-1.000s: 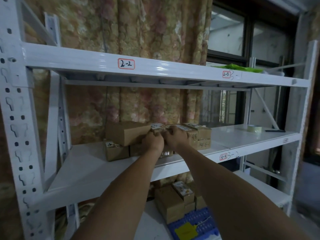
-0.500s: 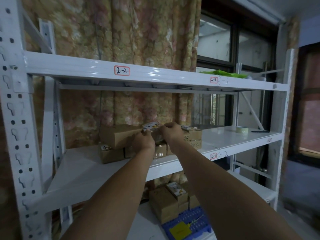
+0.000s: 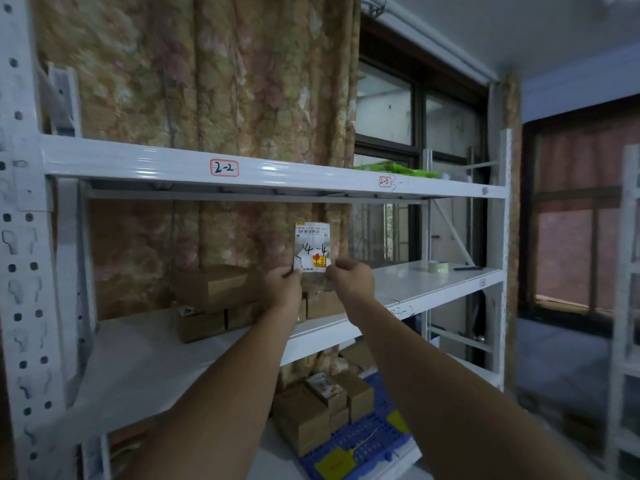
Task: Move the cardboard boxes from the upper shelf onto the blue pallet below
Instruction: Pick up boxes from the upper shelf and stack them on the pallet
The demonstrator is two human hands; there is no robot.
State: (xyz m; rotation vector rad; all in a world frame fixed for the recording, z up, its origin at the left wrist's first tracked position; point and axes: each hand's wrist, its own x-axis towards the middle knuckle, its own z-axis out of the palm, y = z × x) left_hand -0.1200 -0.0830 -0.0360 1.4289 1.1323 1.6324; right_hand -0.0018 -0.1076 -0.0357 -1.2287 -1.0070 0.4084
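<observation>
Small cardboard box held high above blue pallet, printed face toward camera; left hand and right hand each pinch a lower corner. Likely light, stiff, dry card, not slippery; safer grip: both side walls

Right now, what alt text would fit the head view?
The left hand and right hand grip a small labelled cardboard box, label facing the camera, over the brown boxes stacked on the white shelf. Below, more boxes sit on the blue pallet.
</observation>
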